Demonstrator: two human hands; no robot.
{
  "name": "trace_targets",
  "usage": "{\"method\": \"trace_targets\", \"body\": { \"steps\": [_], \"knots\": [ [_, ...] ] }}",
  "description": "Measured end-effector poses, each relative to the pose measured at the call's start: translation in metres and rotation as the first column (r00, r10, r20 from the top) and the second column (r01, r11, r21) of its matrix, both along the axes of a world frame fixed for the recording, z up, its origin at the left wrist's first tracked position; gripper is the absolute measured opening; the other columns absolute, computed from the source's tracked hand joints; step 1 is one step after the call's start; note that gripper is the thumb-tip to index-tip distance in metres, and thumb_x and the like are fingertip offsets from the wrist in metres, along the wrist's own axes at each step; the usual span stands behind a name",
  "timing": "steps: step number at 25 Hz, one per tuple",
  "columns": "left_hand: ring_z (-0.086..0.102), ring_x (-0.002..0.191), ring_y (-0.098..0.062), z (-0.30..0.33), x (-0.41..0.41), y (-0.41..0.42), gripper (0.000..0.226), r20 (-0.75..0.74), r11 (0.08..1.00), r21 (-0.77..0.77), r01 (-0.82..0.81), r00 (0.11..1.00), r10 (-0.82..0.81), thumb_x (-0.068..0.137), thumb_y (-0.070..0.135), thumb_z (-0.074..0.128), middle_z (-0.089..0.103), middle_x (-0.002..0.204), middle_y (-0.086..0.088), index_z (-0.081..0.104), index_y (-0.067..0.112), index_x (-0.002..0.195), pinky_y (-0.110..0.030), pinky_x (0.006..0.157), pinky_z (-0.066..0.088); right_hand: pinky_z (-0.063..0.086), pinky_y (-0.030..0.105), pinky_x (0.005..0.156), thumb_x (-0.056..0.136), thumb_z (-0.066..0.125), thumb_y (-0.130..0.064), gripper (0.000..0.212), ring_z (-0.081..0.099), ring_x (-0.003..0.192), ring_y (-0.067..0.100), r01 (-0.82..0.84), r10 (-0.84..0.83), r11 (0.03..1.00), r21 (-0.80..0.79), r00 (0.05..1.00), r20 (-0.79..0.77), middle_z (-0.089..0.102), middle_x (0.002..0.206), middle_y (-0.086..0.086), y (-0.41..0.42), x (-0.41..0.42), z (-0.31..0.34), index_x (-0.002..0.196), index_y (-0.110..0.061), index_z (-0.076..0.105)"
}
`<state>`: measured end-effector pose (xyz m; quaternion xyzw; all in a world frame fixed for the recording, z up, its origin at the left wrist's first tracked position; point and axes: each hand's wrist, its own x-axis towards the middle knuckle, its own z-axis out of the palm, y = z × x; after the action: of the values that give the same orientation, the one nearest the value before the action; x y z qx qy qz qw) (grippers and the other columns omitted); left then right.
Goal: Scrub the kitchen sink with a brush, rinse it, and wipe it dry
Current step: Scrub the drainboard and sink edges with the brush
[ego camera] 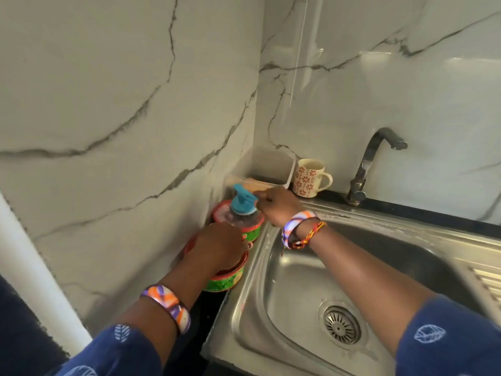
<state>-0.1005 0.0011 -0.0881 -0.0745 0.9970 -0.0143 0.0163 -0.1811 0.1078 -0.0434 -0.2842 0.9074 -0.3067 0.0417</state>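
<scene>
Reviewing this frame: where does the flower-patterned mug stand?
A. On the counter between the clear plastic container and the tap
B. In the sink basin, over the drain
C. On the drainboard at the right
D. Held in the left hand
A: the mug stands upright on the dark counter, with the clear container on its left and the tap on its right, behind the sink.

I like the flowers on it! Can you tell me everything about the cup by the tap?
The cup is a cream mug with rows of red-orange flowers and one handle pointing right, toward the tap. It looks ceramic. It stands upright on the dark ledge behind the sink, close beside the clear plastic tub. Its inside looks a little stained; whether anything is in it cannot be seen. Neither hand touches it.
</scene>
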Motion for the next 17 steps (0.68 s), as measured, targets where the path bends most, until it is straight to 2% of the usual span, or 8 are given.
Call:
{"method": "trace_targets", "body": {
  "steps": [1, 4, 6, 8, 10, 13, 15, 17],
  "knots": [
    [0.053, 0.121, -0.027, 0.001, -0.001, 0.001, 0.045, 0.008, 1.000, 0.016, -0.020, 1.000, 0.019, 0.099, 0.044, 0.035, 0.056, 0.132, -0.010, 0.057, 0.012, 0.123, -0.033, 0.095, 0.043, 0.038, 0.021, 0.051, 0.094, 0.044, -0.011, 0.036, 0.057, 0.064, 0.014, 0.031, -0.029, 0.999, -0.031, 0.998, 0.054, 0.060, 0.076, 0.005, 0.005, 0.002, -0.010, 0.126, -0.008, 0.060],
    [0.048, 0.126, -0.026, 0.003, -0.005, 0.003, 0.046, -0.006, 0.989, 0.093, -0.117, 0.993, 0.118, 0.095, 0.045, 0.043, 0.051, 0.137, -0.008, 0.052, 0.017, 0.131, -0.033, 0.099, 0.040, 0.025, 0.012, 0.032, 0.098, 0.042, -0.011, 0.037, 0.031, 0.026, -0.001, 0.220, -0.082, 0.885, -0.410, 0.941, 0.328, 0.045, 0.058, 0.001, 0.034, 0.005, -0.011, 0.133, -0.010, 0.051],
    [0.045, 0.128, -0.025, 0.006, -0.008, 0.021, 0.050, -0.028, 0.989, 0.107, -0.101, 0.994, 0.104, 0.094, 0.045, 0.046, 0.048, 0.139, -0.008, 0.047, 0.017, 0.136, -0.033, 0.103, 0.037, 0.022, 0.011, 0.029, 0.099, 0.041, -0.014, 0.036, 0.028, 0.023, 0.000, 0.302, -0.077, 0.788, -0.536, 0.913, 0.400, 0.049, 0.056, 0.002, 0.069, 0.010, -0.002, 0.133, -0.008, 0.049],
    [0.048, 0.124, -0.027, 0.012, -0.013, 0.056, 0.048, -0.056, 0.995, 0.097, 0.017, 0.998, -0.011, 0.093, 0.045, 0.048, 0.053, 0.133, -0.010, 0.052, 0.013, 0.129, -0.035, 0.100, 0.039, 0.024, 0.011, 0.031, 0.099, 0.042, -0.014, 0.028, 0.032, 0.025, 0.001, 0.337, -0.097, 0.733, -0.590, 0.911, 0.401, 0.055, 0.045, -0.004, 0.114, 0.017, 0.006, 0.122, -0.007, 0.056],
    [0.052, 0.120, -0.029, 0.015, -0.016, 0.107, 0.046, -0.037, 0.974, 0.107, 0.199, 0.980, -0.196, 0.091, 0.044, 0.052, 0.057, 0.128, -0.012, 0.058, 0.011, 0.123, -0.035, 0.097, 0.044, 0.027, 0.011, 0.032, 0.098, 0.042, -0.012, 0.021, 0.036, 0.028, 0.001, 0.379, -0.150, 0.704, -0.600, 0.906, 0.396, 0.058, 0.040, -0.005, 0.172, 0.029, 0.010, 0.113, -0.011, 0.057],
    [0.050, 0.123, -0.027, 0.015, -0.014, 0.193, 0.050, 0.043, 0.894, 0.163, 0.418, 0.902, -0.430, 0.089, 0.046, 0.055, 0.053, 0.133, -0.008, 0.054, 0.017, 0.130, -0.037, 0.101, 0.043, 0.031, 0.011, 0.032, 0.099, 0.041, -0.010, 0.021, 0.039, 0.030, -0.001, 0.464, -0.309, 0.709, -0.531, 0.881, 0.358, 0.061, 0.046, -0.004, 0.275, 0.057, 0.009, 0.111, -0.016, 0.057],
    [0.050, 0.124, -0.026, 0.013, -0.008, 0.249, 0.049, 0.072, 0.831, 0.202, 0.517, 0.839, -0.540, 0.090, 0.045, 0.055, 0.052, 0.135, -0.006, 0.055, 0.019, 0.130, -0.036, 0.100, 0.043, 0.029, 0.010, 0.032, 0.098, 0.042, -0.010, 0.020, 0.040, 0.031, 0.000, 0.606, -0.500, 0.664, -0.438, 0.795, 0.344, 0.062, 0.059, 0.001, 0.347, 0.080, 0.004, 0.107, -0.018, 0.057],
    [0.052, 0.120, -0.026, 0.008, -0.002, 0.296, 0.043, 0.080, 0.772, 0.227, 0.593, 0.779, -0.622, 0.090, 0.043, 0.056, 0.056, 0.131, -0.006, 0.060, 0.017, 0.125, -0.035, 0.097, 0.045, 0.026, 0.010, 0.030, 0.096, 0.045, -0.008, 0.017, 0.044, 0.036, 0.008, 0.772, -0.713, 0.569, -0.283, 0.635, 0.298, 0.057, 0.071, 0.011, 0.416, 0.098, -0.005, 0.100, -0.012, 0.062]
  ]
}}
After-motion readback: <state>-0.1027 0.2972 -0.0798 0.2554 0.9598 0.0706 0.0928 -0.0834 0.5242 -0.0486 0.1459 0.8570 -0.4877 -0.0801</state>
